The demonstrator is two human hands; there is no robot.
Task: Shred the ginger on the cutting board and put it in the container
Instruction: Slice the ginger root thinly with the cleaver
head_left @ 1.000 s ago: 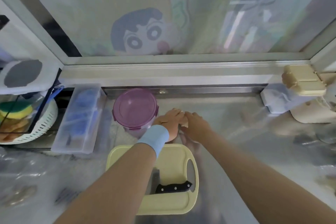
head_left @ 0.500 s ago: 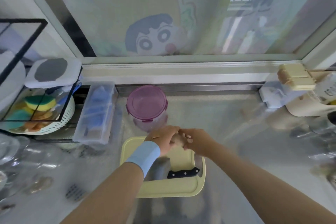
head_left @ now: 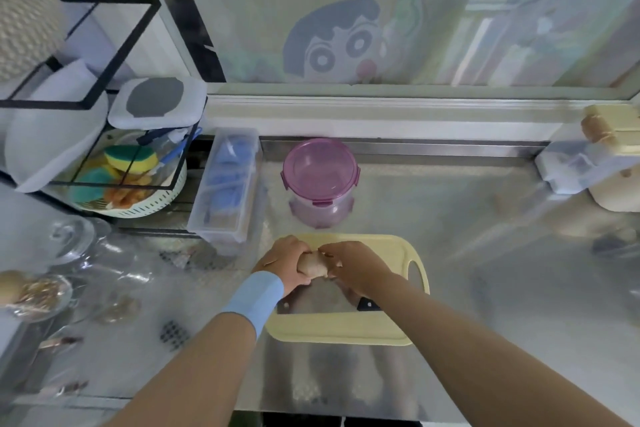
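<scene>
A beige piece of ginger [head_left: 312, 265] is held over the pale yellow cutting board [head_left: 381, 329]. My left hand [head_left: 285, 263], with a light blue wristband, grips its left side. My right hand [head_left: 356, 265] pinches its right end with curled fingers. A cleaver [head_left: 322, 302] with a black handle lies on the board under my hands, mostly hidden by them. The round purple-lidded container [head_left: 320, 180] stands just behind the board with its lid on.
A clear box with blue items [head_left: 225, 187] lies left of the container. A rack with sponges and a white basket [head_left: 131, 180] fills the far left, glassware [head_left: 69, 243] sits in front of it. Beige and white appliances [head_left: 602, 163] stand at the right.
Both hands came back from beside the container toward me and now hold the ginger over the board. The camera view tilted and shifted, showing more of the left side.
</scene>
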